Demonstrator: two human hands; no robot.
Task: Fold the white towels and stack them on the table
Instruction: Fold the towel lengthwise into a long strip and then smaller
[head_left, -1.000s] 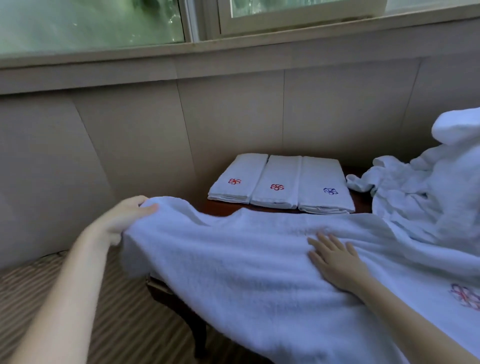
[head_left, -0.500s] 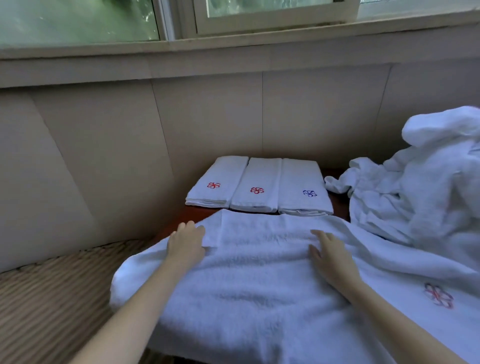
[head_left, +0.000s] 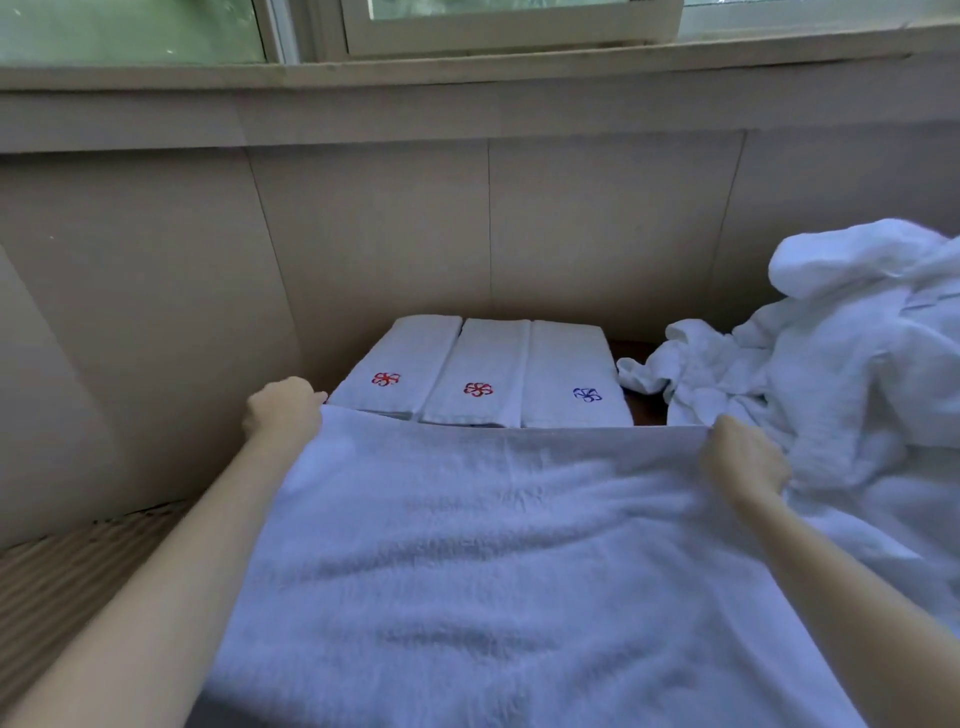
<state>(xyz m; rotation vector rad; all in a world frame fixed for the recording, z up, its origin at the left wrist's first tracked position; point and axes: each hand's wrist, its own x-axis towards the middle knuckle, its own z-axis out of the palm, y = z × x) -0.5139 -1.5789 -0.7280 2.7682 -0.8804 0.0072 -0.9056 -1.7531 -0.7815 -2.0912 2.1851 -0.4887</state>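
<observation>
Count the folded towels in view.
3, side by side: left towel with a red flower, middle towel with a red flower, right towel with a blue flower. More could lie hidden under the spread towel in front.

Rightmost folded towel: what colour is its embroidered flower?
The flower is blue, seen in the head view.

I see 3 folded towels (head_left: 483, 364) in a row on the brown table (head_left: 647, 410), a messy pile (head_left: 841, 374) beside them, a big towel (head_left: 493, 545) in front.

A white towel (head_left: 493, 545) lies spread near three folded towels (head_left: 480, 364) set side by side.
</observation>
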